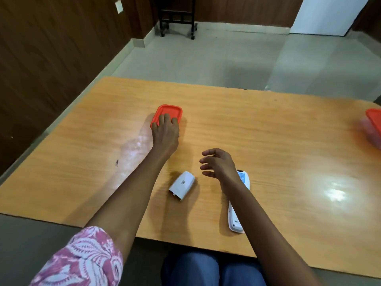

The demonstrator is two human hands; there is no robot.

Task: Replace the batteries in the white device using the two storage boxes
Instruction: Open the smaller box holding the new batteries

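The white remote (237,215) lies on the wooden table (288,141), long axis running toward the person, partly under the right forearm, its battery cover (182,185) off and lying just left of it. The right hand (218,164) hovers beyond the remote, fingers spread, empty. Farther left, the left hand (166,131) rests fingers-down on the red-lidded box (169,112), clearly the nearer hand; whether it grips is unclear, and a second red-lidded box (374,126) sits far right.

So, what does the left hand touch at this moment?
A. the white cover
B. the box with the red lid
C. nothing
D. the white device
B: the left hand rests on the red lid of the box, far from the cover and the device.
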